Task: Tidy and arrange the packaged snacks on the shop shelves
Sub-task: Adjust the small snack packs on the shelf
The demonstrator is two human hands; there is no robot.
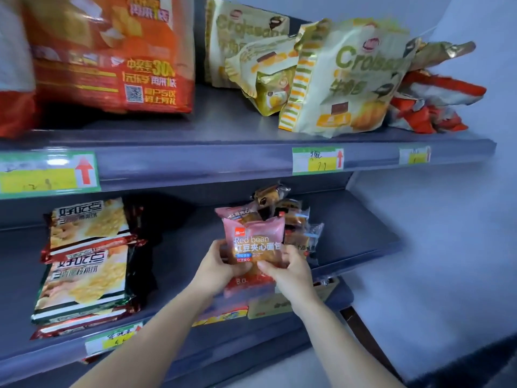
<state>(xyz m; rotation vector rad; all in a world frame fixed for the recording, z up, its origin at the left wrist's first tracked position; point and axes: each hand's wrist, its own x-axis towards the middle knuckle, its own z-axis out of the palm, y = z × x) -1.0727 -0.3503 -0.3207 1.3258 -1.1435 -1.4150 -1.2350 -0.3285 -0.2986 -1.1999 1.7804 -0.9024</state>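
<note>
A pink red bean bread packet (256,242) stands upright at the front of the lower shelf (179,247). My left hand (216,267) grips its lower left side and my right hand (288,271) pinches its lower right edge. Behind it lean another pink packet (236,213) and several clear-wrapped brown breads (293,217). A second pink pack lies under the hands, mostly hidden.
Cracker packs (86,259) are stacked at the lower shelf's left. On the upper shelf (223,152) stand a large orange bag (112,51), croissant bags (349,77) leaning in disorder, and red-and-white packets (436,105) at the right end. Price labels (317,161) line the shelf edges.
</note>
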